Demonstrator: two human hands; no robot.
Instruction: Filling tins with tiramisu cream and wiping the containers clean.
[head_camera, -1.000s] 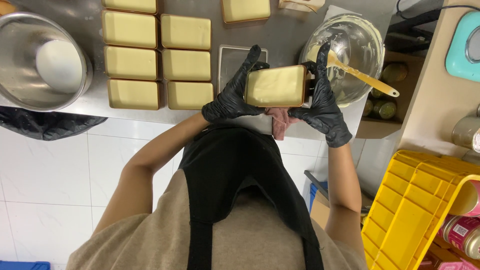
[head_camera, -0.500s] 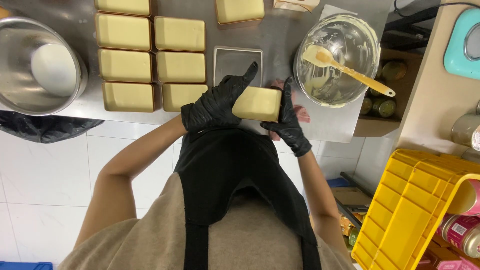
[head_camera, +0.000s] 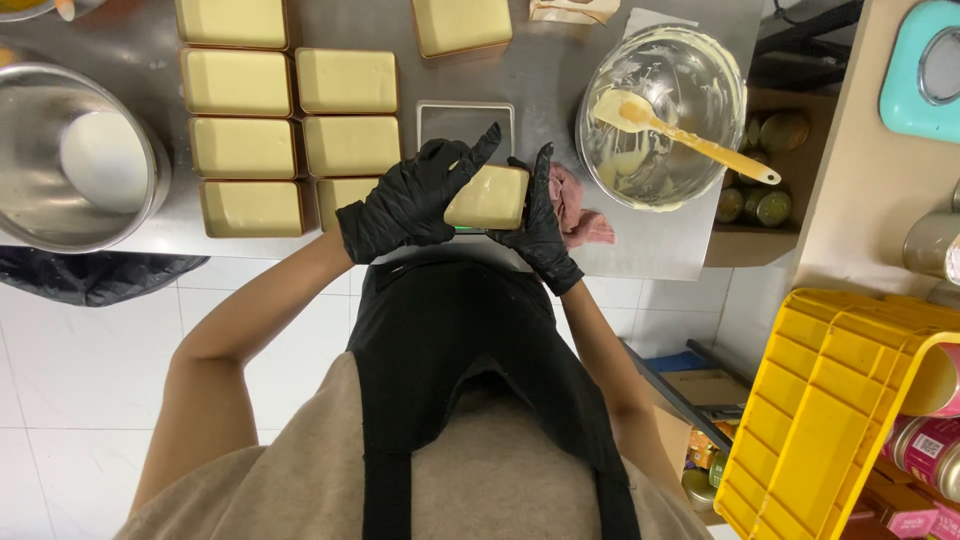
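pale batter-filled loaf mould (head_camera: 487, 197)

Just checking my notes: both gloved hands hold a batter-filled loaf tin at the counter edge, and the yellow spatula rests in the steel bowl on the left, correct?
Not quite. The head view shows the yellow spatula resting in the glass bowl on the right. Both hands, left and right, do hold the loaf tin.

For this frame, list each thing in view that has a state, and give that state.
Loaf pan: filled with pale batter, gripped by both hands.
Left hand: black-gloved, closed on pan.
Right hand: black-gloved, closed on pan.
Glass bowl: nearly scraped out, spatula inside.
Steel bowl: holds white liquid.
Other pans: filled, set in rows.
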